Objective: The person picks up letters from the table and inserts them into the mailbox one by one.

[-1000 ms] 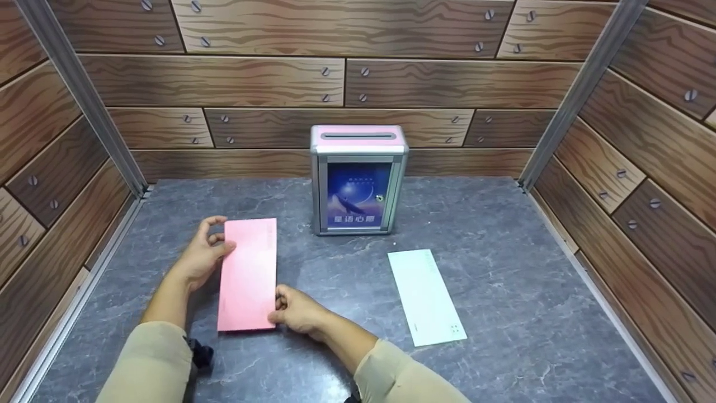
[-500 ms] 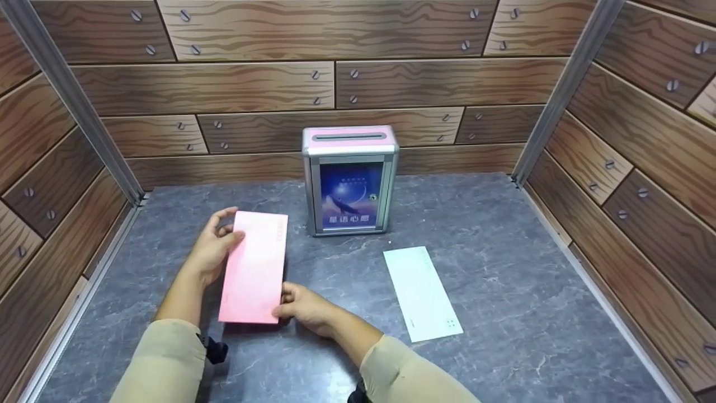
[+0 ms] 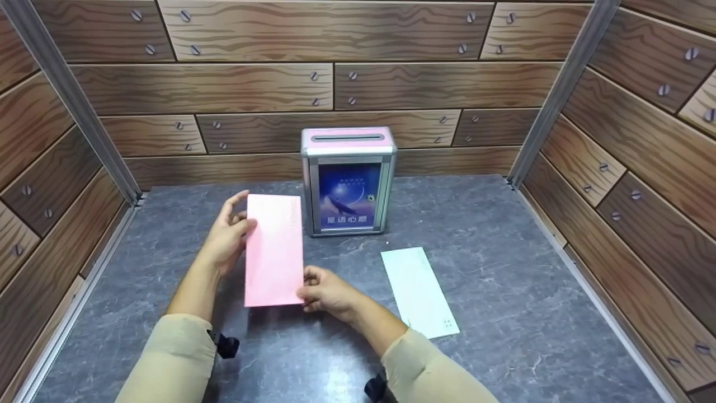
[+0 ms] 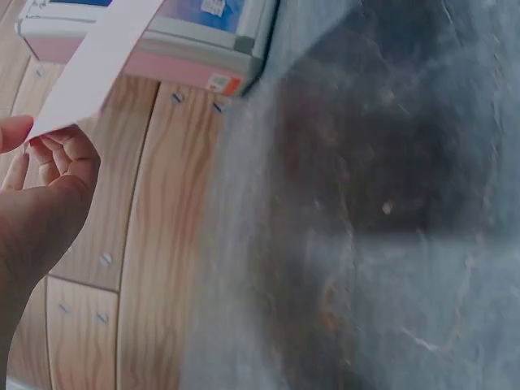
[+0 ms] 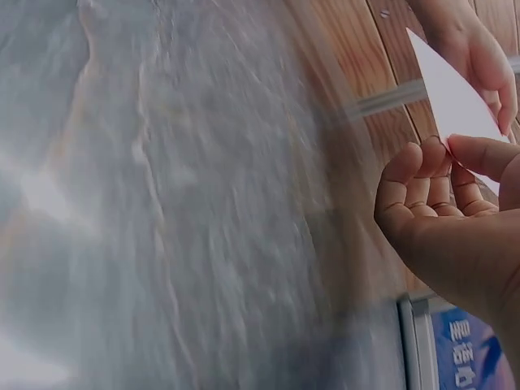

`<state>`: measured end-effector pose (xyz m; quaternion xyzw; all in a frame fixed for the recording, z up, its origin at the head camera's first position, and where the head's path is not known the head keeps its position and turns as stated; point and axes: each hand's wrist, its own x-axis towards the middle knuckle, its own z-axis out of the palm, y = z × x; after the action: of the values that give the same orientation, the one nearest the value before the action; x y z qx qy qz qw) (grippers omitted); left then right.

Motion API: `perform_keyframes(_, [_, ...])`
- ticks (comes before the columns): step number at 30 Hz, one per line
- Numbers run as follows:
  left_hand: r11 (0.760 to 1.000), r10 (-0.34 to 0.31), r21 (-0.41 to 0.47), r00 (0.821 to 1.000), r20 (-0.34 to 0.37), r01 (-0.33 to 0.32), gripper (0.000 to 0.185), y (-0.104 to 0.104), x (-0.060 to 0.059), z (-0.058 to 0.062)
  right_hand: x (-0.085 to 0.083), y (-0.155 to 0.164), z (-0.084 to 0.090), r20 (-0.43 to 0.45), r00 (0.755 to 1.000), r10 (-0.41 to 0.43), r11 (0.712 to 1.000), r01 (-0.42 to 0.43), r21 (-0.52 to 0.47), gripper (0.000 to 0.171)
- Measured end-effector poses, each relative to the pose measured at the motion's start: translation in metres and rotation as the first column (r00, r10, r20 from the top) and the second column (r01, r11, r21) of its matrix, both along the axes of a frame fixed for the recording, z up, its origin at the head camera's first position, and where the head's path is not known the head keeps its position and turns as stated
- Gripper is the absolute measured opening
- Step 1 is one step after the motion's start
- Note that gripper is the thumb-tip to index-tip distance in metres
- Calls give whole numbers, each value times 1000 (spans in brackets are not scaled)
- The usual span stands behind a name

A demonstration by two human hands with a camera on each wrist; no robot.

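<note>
The box (image 3: 348, 179) stands on the table (image 3: 503, 268) at its far centre, against the far wall (image 3: 335, 84). The raised envelope (image 3: 274, 251) is left of and nearer than the box, between the left hand (image 3: 226, 238) on its left and the right hand (image 3: 327, 291) at its near right corner. The flat envelope (image 3: 418, 292) lies on the table, right of the hands and nearer than the box.

Even bright light, soft shadows under the arms; head view sharp, wrist views motion-blurred
</note>
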<state>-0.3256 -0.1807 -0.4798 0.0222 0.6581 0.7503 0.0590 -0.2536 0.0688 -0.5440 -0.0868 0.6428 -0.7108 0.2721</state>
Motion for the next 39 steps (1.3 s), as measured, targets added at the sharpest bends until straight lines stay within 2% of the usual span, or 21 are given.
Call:
perform_keyframes(4, [998, -54, 11, 998, -21, 54, 73, 9, 1, 9, -3, 16, 3, -15, 1000, -10, 1000, 10, 7, 18])
perform_keyframes(8, [995, -99, -14, 994, -35, 99, 74, 16, 3, 12, -5, 29, 4, 0, 1000, -4, 1000, 4, -11, 19])
perform_keyframes(13, [992, -123, -13, 991, -50, 122, 75, 27, 8, 14, -6, 39, 10, 29, 999, 17, 999, -16, -41, 26])
perform_keyframes(17, [992, -125, 27, 990, -62, 127, 73, 39, 10, 16, -11, 47, 17, 34, 999, -5, 997, 8, -72, 37])
perform_keyframes(19, [992, -119, 42, 991, -64, 122, 69, 44, 12, 16, -14, 52, 21, 31, 999, -23, 997, 25, -75, 34])
perform_keyframes(24, [992, -101, 77, 994, -48, 105, 51, 56, 12, 13, -23, 65, 33, -2, 999, -50, 997, 49, -64, 15])
perform_keyframes(27, [989, -106, 98, 994, -34, 109, 46, 62, 12, 9, -26, 71, 42, -22, 998, -55, 996, 54, -74, 15])
perform_keyframes(33, [981, -138, 132, 989, -59, 145, 59, 74, 16, 3, -31, 81, 60, -73, 993, -88, 994, 84, -63, 31])
perform_keyframes(39, [976, -168, 126, 981, -95, 179, 58, 85, 19, 2, -37, 91, 74, -121, 981, -152, 987, 145, -63, 21])
